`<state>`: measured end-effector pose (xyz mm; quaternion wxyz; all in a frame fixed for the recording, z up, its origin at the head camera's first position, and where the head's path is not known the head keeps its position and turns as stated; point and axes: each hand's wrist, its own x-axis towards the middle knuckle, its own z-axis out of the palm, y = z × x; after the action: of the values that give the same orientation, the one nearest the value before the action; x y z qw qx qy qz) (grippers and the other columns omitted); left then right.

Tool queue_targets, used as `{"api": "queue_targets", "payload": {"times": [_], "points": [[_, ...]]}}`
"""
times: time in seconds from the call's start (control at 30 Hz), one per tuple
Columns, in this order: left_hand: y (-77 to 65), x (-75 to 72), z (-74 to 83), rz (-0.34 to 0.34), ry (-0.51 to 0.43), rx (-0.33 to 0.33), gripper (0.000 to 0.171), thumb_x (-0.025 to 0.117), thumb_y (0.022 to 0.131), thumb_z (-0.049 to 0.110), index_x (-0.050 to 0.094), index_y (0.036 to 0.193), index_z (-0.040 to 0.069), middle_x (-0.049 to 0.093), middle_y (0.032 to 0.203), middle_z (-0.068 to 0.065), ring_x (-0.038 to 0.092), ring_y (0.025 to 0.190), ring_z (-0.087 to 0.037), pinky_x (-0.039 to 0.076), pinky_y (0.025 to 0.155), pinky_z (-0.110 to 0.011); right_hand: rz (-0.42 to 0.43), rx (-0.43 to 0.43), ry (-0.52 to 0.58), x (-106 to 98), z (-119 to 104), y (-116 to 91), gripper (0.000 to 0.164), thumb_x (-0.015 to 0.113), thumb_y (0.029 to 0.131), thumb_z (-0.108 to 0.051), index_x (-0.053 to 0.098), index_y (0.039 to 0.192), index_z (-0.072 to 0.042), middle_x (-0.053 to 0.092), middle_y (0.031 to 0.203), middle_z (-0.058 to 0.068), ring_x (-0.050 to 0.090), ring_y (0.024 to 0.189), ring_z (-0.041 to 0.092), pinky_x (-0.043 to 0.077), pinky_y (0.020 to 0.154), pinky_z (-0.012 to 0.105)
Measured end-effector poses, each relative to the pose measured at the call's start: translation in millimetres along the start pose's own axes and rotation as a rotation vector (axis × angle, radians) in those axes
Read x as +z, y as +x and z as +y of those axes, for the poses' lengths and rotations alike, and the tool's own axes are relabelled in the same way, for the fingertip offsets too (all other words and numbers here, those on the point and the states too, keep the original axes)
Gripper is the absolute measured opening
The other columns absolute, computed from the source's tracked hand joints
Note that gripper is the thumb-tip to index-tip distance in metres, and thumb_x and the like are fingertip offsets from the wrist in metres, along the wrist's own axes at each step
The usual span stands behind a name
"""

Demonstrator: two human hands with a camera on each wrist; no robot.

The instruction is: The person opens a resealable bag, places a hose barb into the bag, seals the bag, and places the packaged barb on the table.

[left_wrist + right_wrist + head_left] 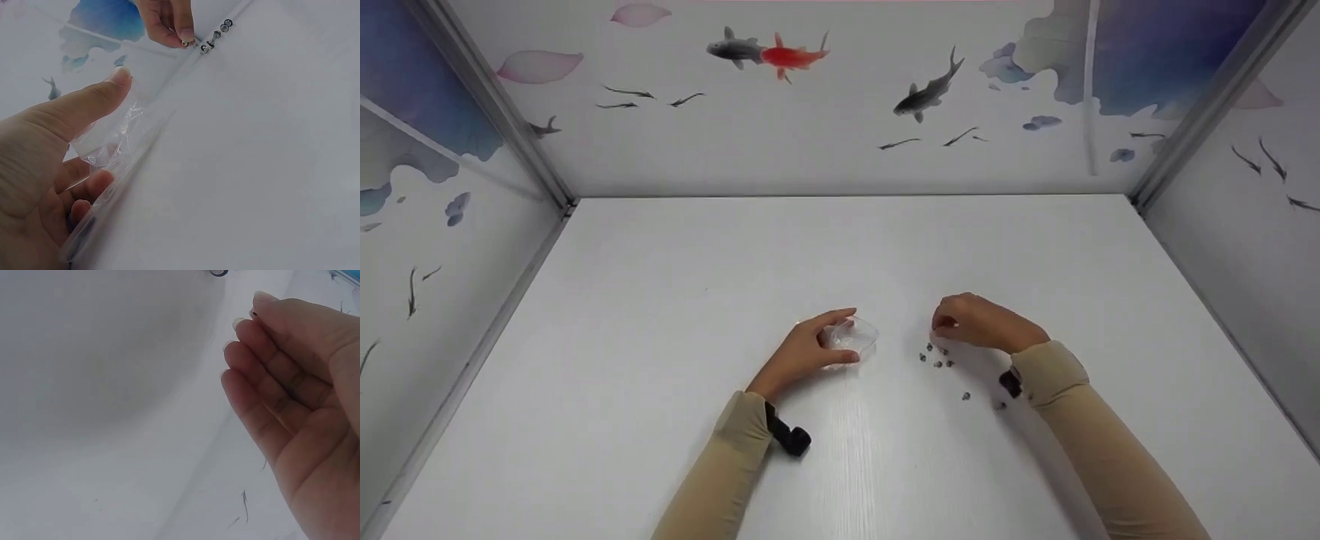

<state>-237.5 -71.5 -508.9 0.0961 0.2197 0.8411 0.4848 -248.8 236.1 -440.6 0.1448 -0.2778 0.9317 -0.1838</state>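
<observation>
A small clear plastic container [862, 334] sits near the middle of the white table, and my left hand [802, 350] grips it with the thumb and fingers spread around its sides. In the left wrist view its thin, shiny wall [126, 126] shows between thumb and fingers. To the right, my right hand [986, 324] is close over the table. Its thumb and index finger pinch a small shiny metal piece [185, 43], mostly hidden by the fingertips. Several similar silver pieces with dark rings [938, 364] lie scattered just below that hand.
Two more small pieces lie nearer the front, one [966, 396] by itself and another [1000, 406] below the right wrist. White panels [840, 142] printed with fish and leaves stand along the back and both sides of the table [660, 255].
</observation>
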Motion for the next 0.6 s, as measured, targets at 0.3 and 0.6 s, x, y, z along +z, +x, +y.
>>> {"api": "queue_targets", "payload": {"times": [0.3, 0.6], "points": [[-0.3, 2.7, -0.9, -0.013, -0.002, -0.009, 0.073, 0.080, 0.076, 0.042, 0.050, 0.141, 0.028, 0.059, 0.130, 0.004, 0.043, 0.073, -0.010, 0.037, 0.072, -0.027, 0.016, -0.039, -0.009, -1.4, -15.3, 8.6, 0.011, 0.067, 0.089, -0.008, 0.073, 0.099, -0.006, 0.068, 0.097, 0.002, 0.060, 0.089, 0.015, 0.052, 0.081, 0.032], [0.1, -1.0, 0.2, -0.007, -0.010, 0.003, 0.073, 0.080, 0.075, 0.041, 0.051, 0.140, 0.025, 0.057, 0.135, 0.000, 0.050, 0.094, -0.014, 0.040, 0.088, -0.033, 0.055, -0.127, -0.014, -6.3, -36.8, 25.5, 0.012, 0.065, 0.090, -0.007, 0.073, 0.099, -0.004, 0.069, 0.096, 0.005, 0.063, 0.088, 0.016, 0.053, 0.080, 0.032]]}}
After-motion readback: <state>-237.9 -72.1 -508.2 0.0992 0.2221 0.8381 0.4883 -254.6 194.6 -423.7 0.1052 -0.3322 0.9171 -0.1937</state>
